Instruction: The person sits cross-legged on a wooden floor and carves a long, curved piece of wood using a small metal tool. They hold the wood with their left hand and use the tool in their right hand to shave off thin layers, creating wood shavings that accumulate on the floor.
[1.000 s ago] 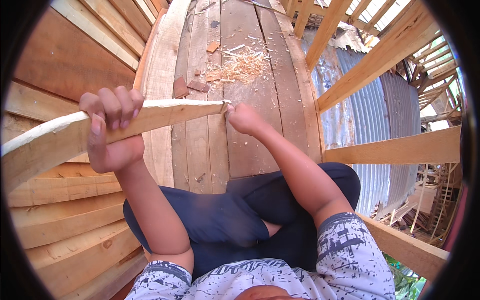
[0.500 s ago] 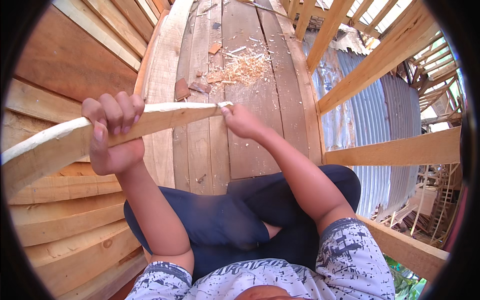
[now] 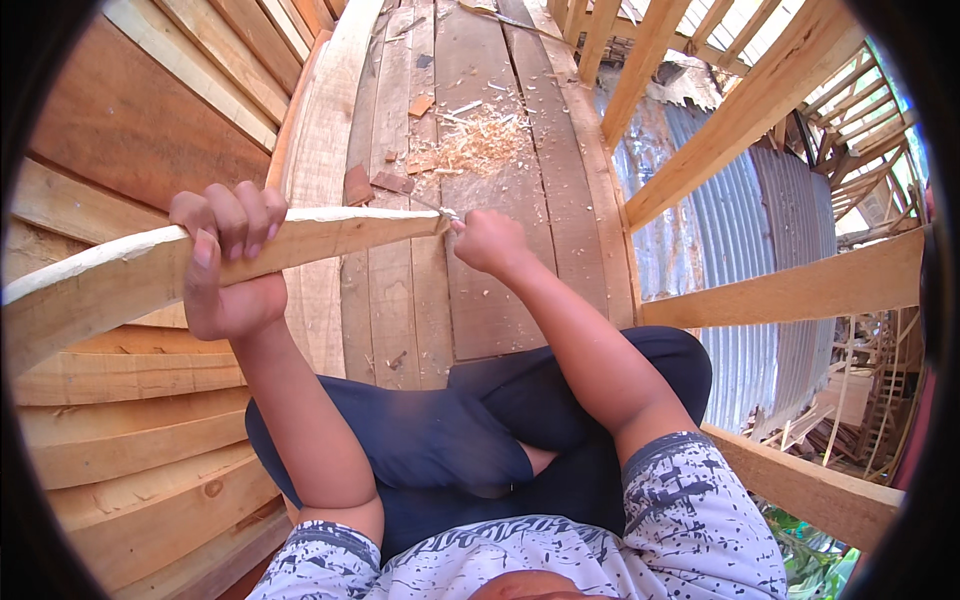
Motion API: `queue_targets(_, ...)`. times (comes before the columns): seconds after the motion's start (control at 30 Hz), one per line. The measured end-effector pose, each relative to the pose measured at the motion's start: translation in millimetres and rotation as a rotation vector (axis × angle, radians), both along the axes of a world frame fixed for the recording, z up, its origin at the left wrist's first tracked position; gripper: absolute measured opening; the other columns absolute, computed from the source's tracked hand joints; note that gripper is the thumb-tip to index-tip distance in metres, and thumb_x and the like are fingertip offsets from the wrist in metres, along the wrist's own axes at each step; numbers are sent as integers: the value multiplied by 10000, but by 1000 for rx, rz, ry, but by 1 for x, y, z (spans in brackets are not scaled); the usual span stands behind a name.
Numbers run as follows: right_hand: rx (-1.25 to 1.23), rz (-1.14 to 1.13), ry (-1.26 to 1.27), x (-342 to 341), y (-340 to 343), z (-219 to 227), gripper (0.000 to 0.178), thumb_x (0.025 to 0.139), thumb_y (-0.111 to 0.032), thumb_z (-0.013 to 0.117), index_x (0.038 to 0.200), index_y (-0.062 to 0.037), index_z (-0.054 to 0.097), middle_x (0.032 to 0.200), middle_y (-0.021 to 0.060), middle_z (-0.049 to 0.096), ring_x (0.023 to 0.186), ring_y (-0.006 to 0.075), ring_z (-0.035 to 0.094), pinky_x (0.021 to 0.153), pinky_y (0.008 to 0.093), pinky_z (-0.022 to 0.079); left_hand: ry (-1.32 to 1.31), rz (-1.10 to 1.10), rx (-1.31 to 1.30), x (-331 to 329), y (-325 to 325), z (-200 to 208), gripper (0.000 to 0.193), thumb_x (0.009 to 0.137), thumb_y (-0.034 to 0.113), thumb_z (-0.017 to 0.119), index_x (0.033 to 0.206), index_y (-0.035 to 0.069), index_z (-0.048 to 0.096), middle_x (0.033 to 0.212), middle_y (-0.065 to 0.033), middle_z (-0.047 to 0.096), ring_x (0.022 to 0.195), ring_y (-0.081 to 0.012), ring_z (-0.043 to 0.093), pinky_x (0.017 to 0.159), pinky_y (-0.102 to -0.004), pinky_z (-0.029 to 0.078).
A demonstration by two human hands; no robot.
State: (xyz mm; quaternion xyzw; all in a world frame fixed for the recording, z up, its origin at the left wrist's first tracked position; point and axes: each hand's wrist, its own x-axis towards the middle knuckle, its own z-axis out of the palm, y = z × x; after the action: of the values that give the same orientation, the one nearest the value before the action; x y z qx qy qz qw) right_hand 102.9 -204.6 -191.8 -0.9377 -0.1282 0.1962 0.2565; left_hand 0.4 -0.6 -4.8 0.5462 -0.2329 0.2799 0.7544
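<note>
One pale wooden stick (image 3: pixel 300 235) is in work, held roughly level across the left half of the view, its thick end running off toward the left edge and its tapered tip ending just above the plank floor (image 3: pixel 480 300). Two hands are in view, both the person's own. The left hand (image 3: pixel 225 265) wraps the stick near its middle: four fingers (image 3: pixel 235 215) curl over the top, the thumb lies along the near face, and the grip is fully closed around the wood. The right hand (image 3: pixel 490 243) sits at the stick's tip, its grip clenched into a fist on one small metal blade (image 3: pixel 443 212), only a short part of which shows against the tip; the handle is hidden inside the fist. One heap of pale wood shavings (image 3: pixel 485 145) lies on the floor beyond the tip, well apart from both hands, with a few loose brown chips (image 3: pixel 385 180) beside it. The person's crossed legs in dark shorts (image 3: pixel 450 440) lie below the hands
</note>
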Motion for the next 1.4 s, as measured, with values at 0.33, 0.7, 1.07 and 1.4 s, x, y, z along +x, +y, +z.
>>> queue_targets(0.33, 6, 52, 59, 5, -4, -7, 406, 998, -321, 480, 997, 24, 696, 973, 276, 693, 916, 424, 671, 816, 502, 516, -19, -53, 13, -1, -4, 2, 268, 880, 220, 580, 790, 156, 336, 669, 14, 327, 606, -115, 316, 637, -316, 302)
queue_targets(0.7, 184, -28, 150, 0, 5, -3, 478, 1016, -343, 447, 1017, 87, 656, 997, 325, 663, 979, 458, 645, 863, 506, 495, 25, -34, 3, -3, 2, 1, 255, 871, 236, 591, 805, 179, 352, 678, 36, 328, 621, -95, 315, 670, -294, 297)
queue_targets(1.07, 240, -52, 77, 5, 3, -25, 488, 1026, -337, 450, 871, 83, 643, 828, 308, 656, 788, 450, 651, 741, 530, 474, -3, -30, -35, 4, -1, 1, 249, 886, 227, 581, 809, 163, 352, 674, 25, 314, 612, -98, 304, 656, -302, 303)
queue_targets(1.4, 241, -23, 275, 8, -9, -4, 491, 1029, -338, 441, 930, 88, 662, 939, 299, 678, 931, 444, 665, 840, 517, 502, 25, -53, -30, 2, 1, 0, 250, 857, 228, 608, 814, 184, 366, 680, 39, 333, 627, -97, 324, 677, -294, 301)
